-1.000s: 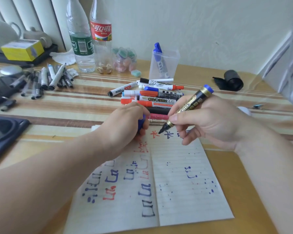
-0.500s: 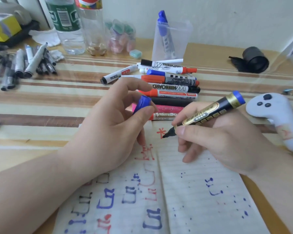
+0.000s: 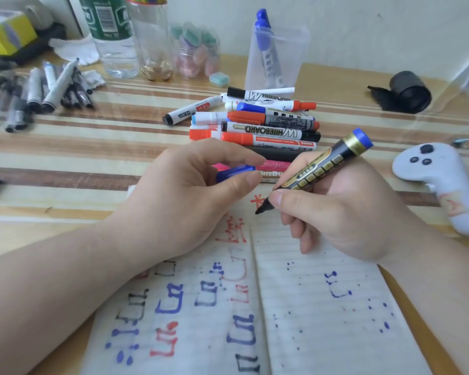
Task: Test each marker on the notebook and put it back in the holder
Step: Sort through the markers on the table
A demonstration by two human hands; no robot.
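My right hand (image 3: 344, 212) grips an uncapped black-and-gold marker (image 3: 320, 169) with a blue end, its dark tip just above the top of the open notebook (image 3: 322, 307). My left hand (image 3: 184, 196) pinches the marker's blue cap (image 3: 234, 171) between thumb and fingers, level with the tip and to its left. The lined pages carry blue, red and black test marks. A pile of whiteboard markers (image 3: 266, 125) lies beyond my hands. The clear plastic holder (image 3: 293, 55) stands behind the pile with one blue marker (image 3: 266, 47) upright in it.
A heap of grey and black pens (image 3: 38, 96) lies at the far left. Two bottles (image 3: 114, 36) and a jar of erasers (image 3: 195, 50) stand at the back. A white controller (image 3: 441, 180) lies at the right, a black roll (image 3: 406, 92) beyond it.
The view has closed in on the desk. My left hand lifted off the page and now holds the blue cap out beside the marker's tip. My right hand keeps its grip on the marker.
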